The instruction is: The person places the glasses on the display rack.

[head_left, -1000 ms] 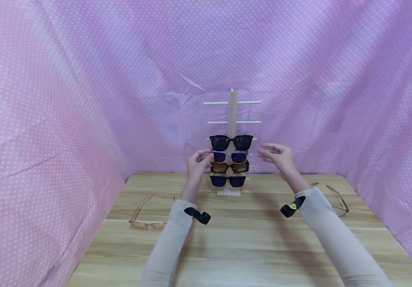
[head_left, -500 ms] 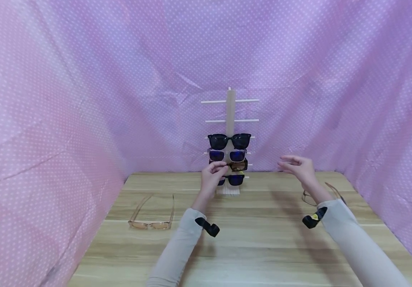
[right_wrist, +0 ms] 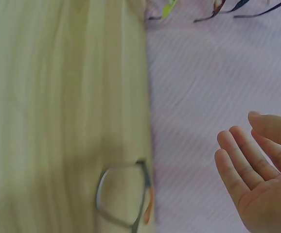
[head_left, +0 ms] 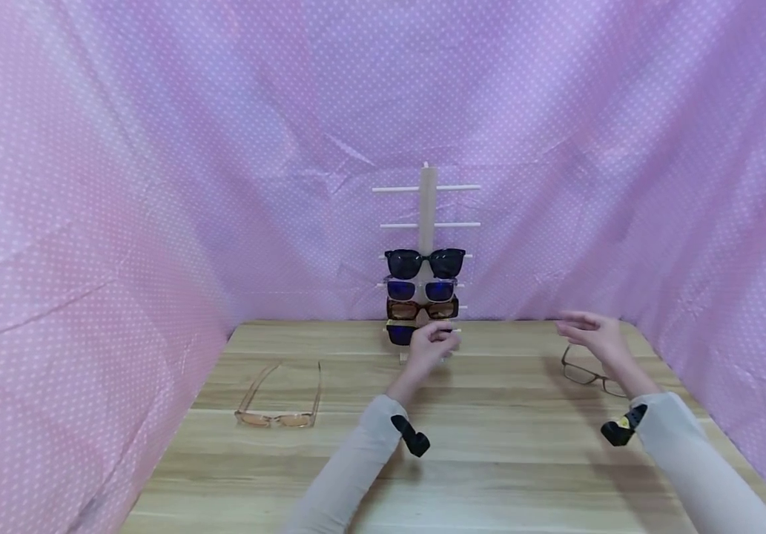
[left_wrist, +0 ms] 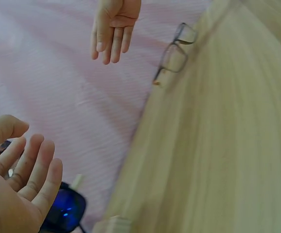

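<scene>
Two black wrist straps [head_left: 411, 436], two pale sleeves [head_left: 703, 460]. Bench [head_left: 489, 460] carries two pairs: peach glasses [head_left: 296, 420] left, dark-framed glasses [head_left: 580, 374] right, partly behind right hand [head_left: 601, 340], which hovers, fingers relaxed, nothing held. Left hand [head_left: 428, 348], fingers loosely bent, nothing held, blocks part of lowest sunglasses [head_left: 400, 335]; contact unclear. Four pairs on one rack [head_left: 427, 208], going up: lowest sunglasses, brown sunglasses [head_left: 402, 309], clear-framed sunglasses [head_left: 439, 291], black sunglasses [head_left: 447, 262]. Two crossbars [head_left: 459, 188] above. Dotted cloth [head_left: 222, 148] behind.

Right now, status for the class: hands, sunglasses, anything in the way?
Left hand empty, by pale wooden stand. Lowest on it: black sunglasses, blue lenses, partly hidden behind that hand. Right hand empty, near clear thin-rimmed eyeglasses.
</scene>
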Tool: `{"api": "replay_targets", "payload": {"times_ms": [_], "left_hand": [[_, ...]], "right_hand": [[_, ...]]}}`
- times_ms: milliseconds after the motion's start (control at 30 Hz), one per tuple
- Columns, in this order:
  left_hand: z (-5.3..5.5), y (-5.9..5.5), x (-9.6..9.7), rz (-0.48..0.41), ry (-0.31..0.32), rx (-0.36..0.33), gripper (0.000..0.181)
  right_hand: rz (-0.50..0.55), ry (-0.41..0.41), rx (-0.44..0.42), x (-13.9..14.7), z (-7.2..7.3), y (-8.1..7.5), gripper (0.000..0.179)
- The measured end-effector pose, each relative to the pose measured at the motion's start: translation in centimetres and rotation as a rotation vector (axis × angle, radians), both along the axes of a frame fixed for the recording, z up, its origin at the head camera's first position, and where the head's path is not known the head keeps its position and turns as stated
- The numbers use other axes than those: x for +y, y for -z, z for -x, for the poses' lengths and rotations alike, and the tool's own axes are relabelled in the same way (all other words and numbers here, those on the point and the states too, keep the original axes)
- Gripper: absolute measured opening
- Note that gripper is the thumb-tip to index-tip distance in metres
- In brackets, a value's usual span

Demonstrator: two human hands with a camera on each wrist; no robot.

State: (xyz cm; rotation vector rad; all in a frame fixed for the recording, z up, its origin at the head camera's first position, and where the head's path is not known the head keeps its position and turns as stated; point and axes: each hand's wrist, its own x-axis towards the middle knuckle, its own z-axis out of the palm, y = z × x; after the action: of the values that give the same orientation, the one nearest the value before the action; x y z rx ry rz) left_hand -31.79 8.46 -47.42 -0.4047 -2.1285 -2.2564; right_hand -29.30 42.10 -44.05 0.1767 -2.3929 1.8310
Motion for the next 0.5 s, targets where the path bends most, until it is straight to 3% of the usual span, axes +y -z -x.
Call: {"api": "replay_targets", "payload": {"times_ms": [267,500], "left_hand": [[-0.1,2.1,1.9,0.035,0.096,-0.041,0.03],[-0.4,3.3,3.6,0.098,0.101,-0.028,0.032]], "right_hand": [[-0.073,0.062,0.063,3.6,-0.8,1.8,0.032],[-0.126,0.099,0.034,5.8,-2.0,2.2,0.033]]}}
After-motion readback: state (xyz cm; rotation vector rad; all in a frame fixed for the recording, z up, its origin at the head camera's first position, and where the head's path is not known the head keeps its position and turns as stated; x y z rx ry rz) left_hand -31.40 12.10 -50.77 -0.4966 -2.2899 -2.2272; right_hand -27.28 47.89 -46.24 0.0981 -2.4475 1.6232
